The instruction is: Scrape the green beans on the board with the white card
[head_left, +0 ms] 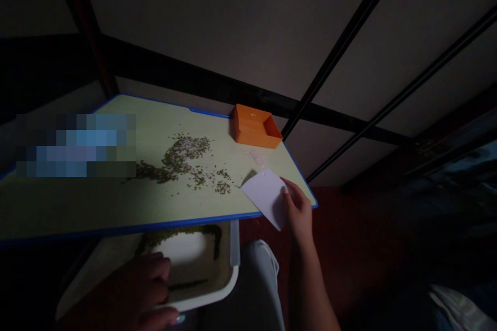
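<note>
My right hand (297, 212) pinches a white card (267, 195), thumb on its upper face, at the near right edge of the table. The card is tilted, and one corner reaches close to scattered small green-brown bits (186, 152), perhaps dried leaves or seeds, on the tabletop. Below the table edge, my left hand (149, 284) is closed over the near rim of a white plastic tub (209, 297), its fingers inside and thumb outside. More of the green bits (163, 235) lie along the tub's inner edges. Part of the tub is hidden under the table and hand.
An orange open box (254, 132) stands at the table's far right corner. The pale table (116, 207) has a blue edge. A blurred-out bluish patch (81, 145) covers its left side. Behind is a panelled wall (217, 26); my knee (264, 274) is beside the tub.
</note>
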A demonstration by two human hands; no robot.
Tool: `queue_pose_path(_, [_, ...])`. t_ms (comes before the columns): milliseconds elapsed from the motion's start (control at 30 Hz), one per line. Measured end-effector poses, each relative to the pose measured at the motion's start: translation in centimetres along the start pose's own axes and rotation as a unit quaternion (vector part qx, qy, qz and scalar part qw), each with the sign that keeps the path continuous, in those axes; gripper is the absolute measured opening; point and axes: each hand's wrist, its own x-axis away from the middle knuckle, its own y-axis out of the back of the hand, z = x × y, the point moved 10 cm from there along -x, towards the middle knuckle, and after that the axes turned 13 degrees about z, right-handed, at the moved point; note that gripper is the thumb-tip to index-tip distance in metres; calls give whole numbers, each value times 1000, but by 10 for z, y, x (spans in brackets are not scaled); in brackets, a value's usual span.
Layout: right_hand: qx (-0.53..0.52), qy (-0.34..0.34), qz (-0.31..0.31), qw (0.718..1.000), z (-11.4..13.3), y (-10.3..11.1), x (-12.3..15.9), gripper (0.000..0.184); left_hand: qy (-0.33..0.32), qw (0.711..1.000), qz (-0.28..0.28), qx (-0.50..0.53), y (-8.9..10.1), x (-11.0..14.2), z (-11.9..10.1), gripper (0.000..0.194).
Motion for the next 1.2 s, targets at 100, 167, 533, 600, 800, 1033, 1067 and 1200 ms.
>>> queue_pose_path(100, [-19,-3,4,1000,0,-9,4,35,-11,1000,-10,-9,0,1,0,18])
queue_pose_path(167, [-31,-2,10,999,-1,-13,4,35,-14,1000,-15,-9,0,2,0,19])
queue_pose_path(533, [-22,7,-11,1000,-1,-3,0,33,-5,1000,-4,17,-4,1,4,19])
queue_pose_path(600, [-24,10,-4,1000,0,-8,1,33,2,1000,0,23,-3,0,4,19])
queue_pose_path(800, [-32,8,7,999,1,-17,1,36,8,1000,18,17,-5,-1,4,15])
queue_pose_path(1033, [-13,10,-13,1000,3,-11,-1,37,2,1000,19,12,-6,0,4,18])
queue_pose_path(1067, [-10,11,-15,1000,3,-10,-1,37,3,1000,18,12,-7,0,4,18])
queue_pose_path(1200, [-3,8,-26,1000,1,-3,-3,37,-1,1000,7,11,-7,0,5,17])
